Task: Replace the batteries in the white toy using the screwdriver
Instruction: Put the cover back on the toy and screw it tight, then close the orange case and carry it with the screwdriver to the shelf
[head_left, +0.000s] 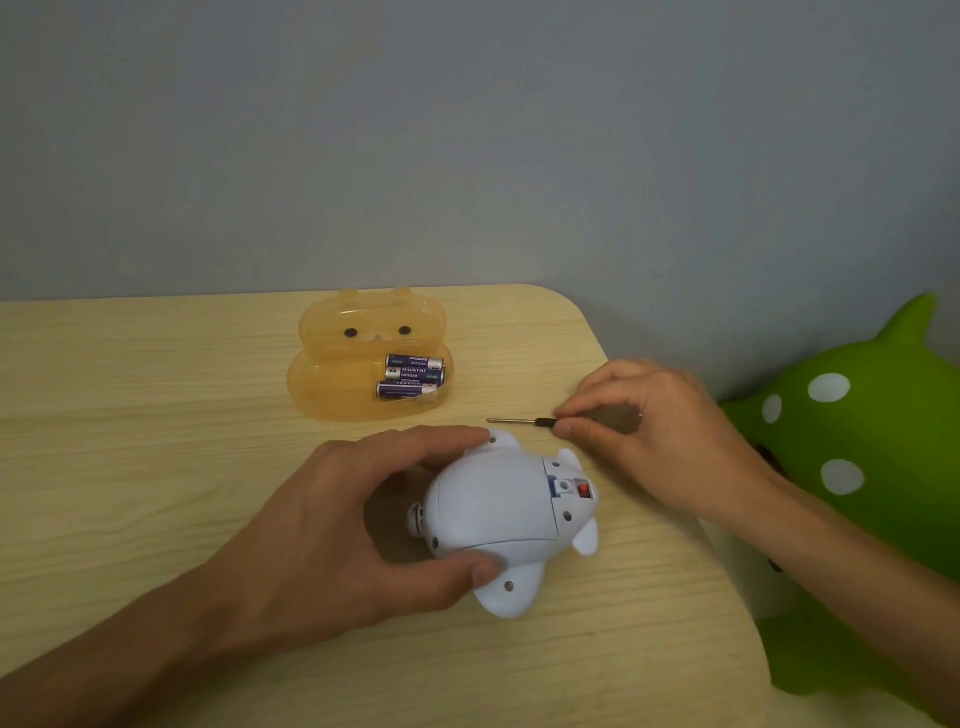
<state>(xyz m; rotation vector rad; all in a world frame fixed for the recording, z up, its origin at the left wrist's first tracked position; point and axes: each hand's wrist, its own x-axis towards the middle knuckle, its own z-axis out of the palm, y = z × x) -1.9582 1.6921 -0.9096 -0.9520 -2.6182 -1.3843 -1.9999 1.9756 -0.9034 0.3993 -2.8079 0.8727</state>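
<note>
The white toy (511, 512) lies belly-up on the wooden table (156, 467), its battery cover closed and a red switch showing near its right end. My left hand (337, 530) grips the toy from the left, fingers over its top edge and thumb on its lower side. My right hand (649, 431) pinches the dark handle of a small screwdriver (519, 421), whose thin metal shaft points left, low over the table just behind the toy. Three purple batteries (413, 375) lie in an open orange box (332, 384).
The orange bear-faced box stands open at the table's back centre, lid raised. A green toy with white spots (857, 441) sits off the table's right edge. A grey wall stands behind the table. The table's rounded corner is at the back right.
</note>
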